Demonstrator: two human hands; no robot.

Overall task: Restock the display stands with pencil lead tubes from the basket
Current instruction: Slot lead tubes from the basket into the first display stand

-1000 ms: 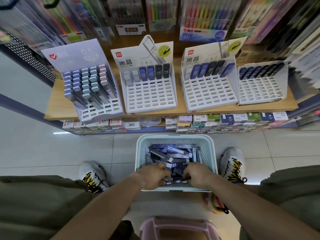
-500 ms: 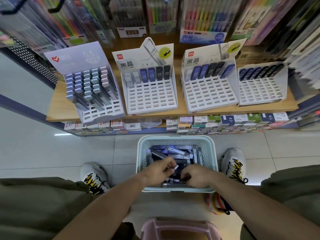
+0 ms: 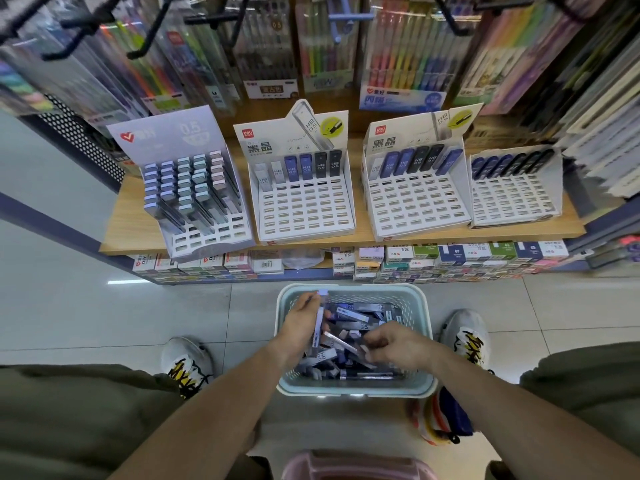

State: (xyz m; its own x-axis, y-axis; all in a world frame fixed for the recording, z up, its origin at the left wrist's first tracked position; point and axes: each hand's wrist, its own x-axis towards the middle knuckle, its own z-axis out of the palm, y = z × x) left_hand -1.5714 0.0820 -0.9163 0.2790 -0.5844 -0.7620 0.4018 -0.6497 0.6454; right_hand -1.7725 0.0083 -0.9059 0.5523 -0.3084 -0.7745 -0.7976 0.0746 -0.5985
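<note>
A pale blue basket (image 3: 353, 291) on the floor holds several loose pencil lead tubes (image 3: 353, 315). My left hand (image 3: 300, 322) holds one light purple-capped lead tube (image 3: 319, 320) lifted over the basket's left side. My right hand (image 3: 394, 344) is down in the basket with its fingers curled round another tube (image 3: 341, 342). On the wooden shelf (image 3: 133, 233) stand four display stands: a nearly full one (image 3: 194, 188) at the left, then three mostly bare ones (image 3: 304, 202) (image 3: 414, 199) (image 3: 512, 199) with tubes only in the back row.
Small boxes (image 3: 450, 259) are stacked under the shelf. Packs of pens and markers (image 3: 401, 57) hang above it. My shoes (image 3: 187, 358) (image 3: 465, 336) flank the basket on the tiled floor. A pink container (image 3: 356, 465) sits at the bottom edge.
My left hand has risen out of the pile with a purple-capped tube and moved toward the basket's left rim. My right hand keeps sorting among the tubes.
</note>
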